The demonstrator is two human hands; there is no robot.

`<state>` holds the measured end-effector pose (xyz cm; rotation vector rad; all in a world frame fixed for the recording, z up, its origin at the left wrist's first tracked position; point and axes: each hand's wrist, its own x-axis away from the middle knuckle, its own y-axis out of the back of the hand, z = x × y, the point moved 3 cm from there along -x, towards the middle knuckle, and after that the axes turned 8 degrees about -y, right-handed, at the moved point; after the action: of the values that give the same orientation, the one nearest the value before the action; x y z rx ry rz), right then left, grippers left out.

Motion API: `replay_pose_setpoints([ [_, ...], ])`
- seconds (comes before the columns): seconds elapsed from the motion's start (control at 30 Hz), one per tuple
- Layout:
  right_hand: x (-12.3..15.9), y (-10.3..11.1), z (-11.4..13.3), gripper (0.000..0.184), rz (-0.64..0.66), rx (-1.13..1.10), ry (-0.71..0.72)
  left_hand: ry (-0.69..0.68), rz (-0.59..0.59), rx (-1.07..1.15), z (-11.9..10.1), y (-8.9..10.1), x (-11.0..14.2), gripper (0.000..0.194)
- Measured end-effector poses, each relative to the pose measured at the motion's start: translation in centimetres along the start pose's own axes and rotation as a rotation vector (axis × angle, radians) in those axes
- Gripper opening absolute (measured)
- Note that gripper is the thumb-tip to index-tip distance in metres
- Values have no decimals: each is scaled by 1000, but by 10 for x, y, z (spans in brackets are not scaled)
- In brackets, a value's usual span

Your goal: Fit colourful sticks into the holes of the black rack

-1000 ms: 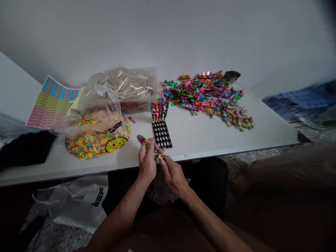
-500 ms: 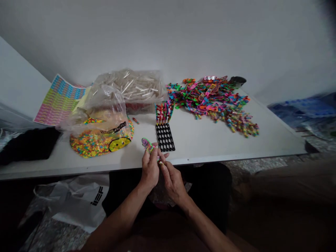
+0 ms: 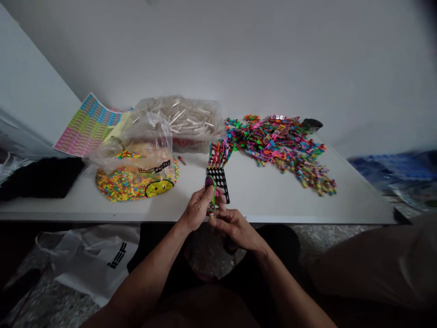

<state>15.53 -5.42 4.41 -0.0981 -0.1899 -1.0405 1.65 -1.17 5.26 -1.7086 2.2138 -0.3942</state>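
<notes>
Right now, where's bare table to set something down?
Widest: white tabletop between the black perforated tray and the heap of colourful pieces. Narrow strip: before the candy bag, left of the left hand. Crowded: back edge, around the clear plastic tub.

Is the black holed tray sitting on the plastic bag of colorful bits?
No, the black holed tray lies on the white table, to the right of the plastic bag of colorful bits.

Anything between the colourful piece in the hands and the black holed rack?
Nothing visible. The colourful piece, held by the left hand and right hand, overlaps the near end of the black holed rack in this view, so the gap can't be judged. Upright colourful pieces occupy only the rack's far end.
</notes>
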Motion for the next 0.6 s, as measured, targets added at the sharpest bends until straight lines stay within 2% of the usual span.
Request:
replay_pose_setpoints([
  [0.07,-11,11,-3,31,-128,14,24,-110,-85,-129,-2,12,-7,49],
  [0.13,-28,28,-6,31,-366,58,91,-280,-176,-369,0,25,-10,40],
  [0.2,-49,47,-7,33,-575,152,152,-394,-139,-664,9,32,-9,32],
  [0.27,-74,62,-7,35,-699,265,185,-423,-5,-906,23,34,-5,32],
  [0.33,-98,72,-7,36,-745,348,206,-427,79,-1059,34,35,-1,32],
  [0.43,-123,77,-10,39,-731,439,194,-444,127,-1219,41,35,4,31],
  [0.6,-134,78,-16,41,-729,561,168,-436,163,-1409,41,34,3,32],
])
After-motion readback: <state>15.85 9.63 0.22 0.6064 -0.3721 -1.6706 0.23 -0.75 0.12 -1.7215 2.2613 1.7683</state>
